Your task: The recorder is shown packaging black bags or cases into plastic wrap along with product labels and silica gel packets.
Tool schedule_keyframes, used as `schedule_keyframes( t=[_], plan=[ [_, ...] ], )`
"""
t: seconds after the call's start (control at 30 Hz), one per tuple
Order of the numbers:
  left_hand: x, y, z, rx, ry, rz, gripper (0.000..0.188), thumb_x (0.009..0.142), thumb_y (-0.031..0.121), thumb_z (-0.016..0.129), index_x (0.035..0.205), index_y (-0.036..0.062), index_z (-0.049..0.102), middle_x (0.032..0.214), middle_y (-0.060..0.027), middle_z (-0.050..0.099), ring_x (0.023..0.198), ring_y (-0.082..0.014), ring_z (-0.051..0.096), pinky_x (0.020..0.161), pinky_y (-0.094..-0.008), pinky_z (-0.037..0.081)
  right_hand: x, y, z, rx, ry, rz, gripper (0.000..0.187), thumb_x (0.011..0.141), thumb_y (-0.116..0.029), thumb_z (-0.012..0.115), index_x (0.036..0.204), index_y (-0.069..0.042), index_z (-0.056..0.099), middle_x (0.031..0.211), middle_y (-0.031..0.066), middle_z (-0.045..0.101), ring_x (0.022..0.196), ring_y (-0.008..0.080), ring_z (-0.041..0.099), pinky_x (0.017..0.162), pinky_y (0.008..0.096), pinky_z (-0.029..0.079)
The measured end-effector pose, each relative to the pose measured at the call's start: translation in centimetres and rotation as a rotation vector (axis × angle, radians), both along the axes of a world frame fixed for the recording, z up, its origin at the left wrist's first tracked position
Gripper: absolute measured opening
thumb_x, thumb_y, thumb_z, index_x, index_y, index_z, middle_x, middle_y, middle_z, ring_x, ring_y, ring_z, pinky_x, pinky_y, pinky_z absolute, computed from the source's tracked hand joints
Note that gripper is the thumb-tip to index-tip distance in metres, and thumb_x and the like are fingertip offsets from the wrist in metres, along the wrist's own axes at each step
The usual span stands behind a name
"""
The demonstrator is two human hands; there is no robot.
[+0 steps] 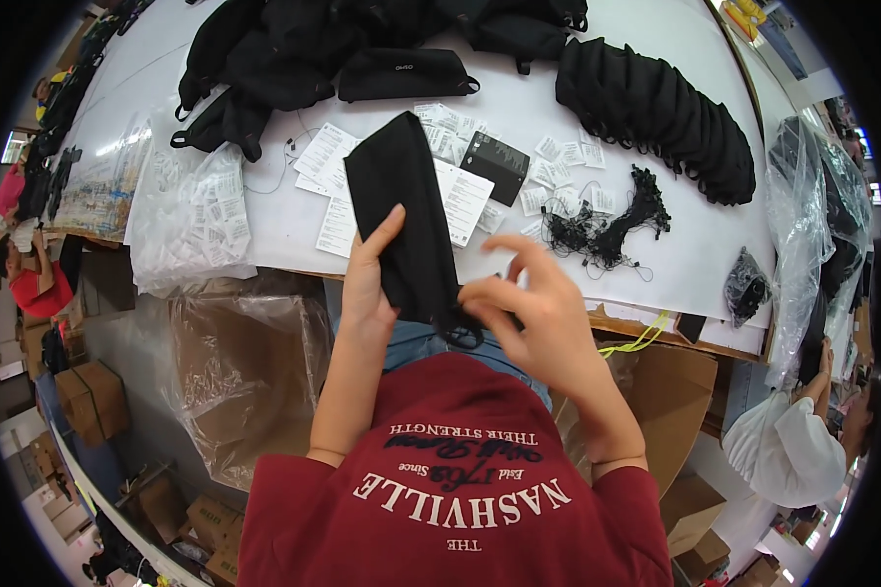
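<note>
A long black fabric pouch (401,210) is held up in front of my chest, tilted, with its far end over the table. My left hand (370,279) is closed round its left side, the thumb lying across the front. At the pouch's near end, my right hand (543,303) pinches its edge with thumb and forefinger, beside a small black loop (463,338). The other right fingers are curled and raised. Whatever finer part the pinch covers is hidden. Beyond the pouch lie white printed sheets (468,199) and a black card (496,164).
More black pouches (401,74) pile up at the back, and a row of them (656,112) stands at right. Black tag strings (617,220) and small white labels (553,168) lie mid-table. A plastic bag of labels (191,210) hangs at the left edge, above a plastic-lined box (245,372).
</note>
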State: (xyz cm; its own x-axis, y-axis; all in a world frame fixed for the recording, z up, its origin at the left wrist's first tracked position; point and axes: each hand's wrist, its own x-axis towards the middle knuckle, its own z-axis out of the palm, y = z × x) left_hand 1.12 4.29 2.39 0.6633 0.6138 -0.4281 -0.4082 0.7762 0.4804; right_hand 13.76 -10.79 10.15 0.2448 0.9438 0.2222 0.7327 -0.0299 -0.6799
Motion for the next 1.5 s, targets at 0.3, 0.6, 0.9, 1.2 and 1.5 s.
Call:
schedule_keyframes(
  t=[0.3, 0.6, 0.9, 1.2, 1.5],
  plan=[
    [-0.5, -2.0, 2.9, -0.087, -0.123, -0.135, 0.034, 0.097, 0.02, 0.05, 0.129, 0.0078, 0.046, 0.12, -0.0076, 0.057, 0.109, -0.0191, 0.058, 0.084, -0.0339, 0.051, 0.8, 0.4, -2.3, 0.174, -0.342, -0.071, 0.064, 0.054, -0.01, 0.076, 0.116, -0.017, 0.059, 0.106, 0.0038, 0.057, 0.1, 0.022, 0.058, 0.085, 0.0368, 0.041],
    [-2.2, 2.0, 3.5, 1.202, 0.192, -0.194, 0.066, 0.071, -0.005, 0.074, 0.131, 0.0041, 0.047, 0.124, -0.0107, 0.054, 0.114, -0.0207, 0.052, 0.098, -0.0296, 0.039, 3.9, -2.2, -1.4, 0.061, 0.778, -0.086, 0.056, 0.073, 0.001, 0.075, 0.12, -0.007, 0.046, 0.102, 0.0051, 0.06, 0.093, 0.0094, 0.056, 0.079, 0.0241, 0.045],
    [1.2, -0.2, 3.1, 1.241, 0.176, -0.15, 0.052, 0.071, 0.05, 0.076, 0.085, 0.001, 0.067, 0.075, -0.0023, 0.049, 0.071, -0.0135, 0.044, 0.062, -0.0249, 0.032, 7.1, -4.9, -2.0, 0.128, 0.572, -0.181, 0.027, 0.066, -0.001, 0.078, 0.092, -0.009, 0.072, 0.081, -0.002, 0.064, 0.073, 0.0066, 0.053, 0.062, 0.0224, 0.038],
    [5.7, -1.3, 2.8, 1.25, 0.198, -0.162, 0.037, 0.087, 0.037, 0.064, 0.093, 0.0003, 0.063, 0.086, -0.0036, 0.051, 0.077, -0.0126, 0.045, 0.069, -0.0249, 0.034, 10.6, -6.7, -2.0, -0.058, 0.679, -0.233, 0.032, 0.07, -0.003, 0.077, 0.101, -0.01, 0.071, 0.068, -0.0055, 0.054, 0.053, 0.0007, 0.034, 0.051, 0.0196, 0.028],
    [3.0, 1.7, 2.4, 0.868, 0.436, 0.037, 0.023, 0.1, 0.018, 0.043, 0.113, 0.0016, 0.053, 0.114, -0.0099, 0.056, 0.093, -0.0144, 0.058, 0.081, -0.0283, 0.047, 19.9, 2.5, -1.8, 0.644, 0.624, -0.62, 0.039, 0.081, -0.012, 0.074, 0.116, -0.006, 0.061, 0.074, 0.001, 0.06, 0.055, 0.0035, 0.056, 0.047, 0.0182, 0.041]
  ],
)
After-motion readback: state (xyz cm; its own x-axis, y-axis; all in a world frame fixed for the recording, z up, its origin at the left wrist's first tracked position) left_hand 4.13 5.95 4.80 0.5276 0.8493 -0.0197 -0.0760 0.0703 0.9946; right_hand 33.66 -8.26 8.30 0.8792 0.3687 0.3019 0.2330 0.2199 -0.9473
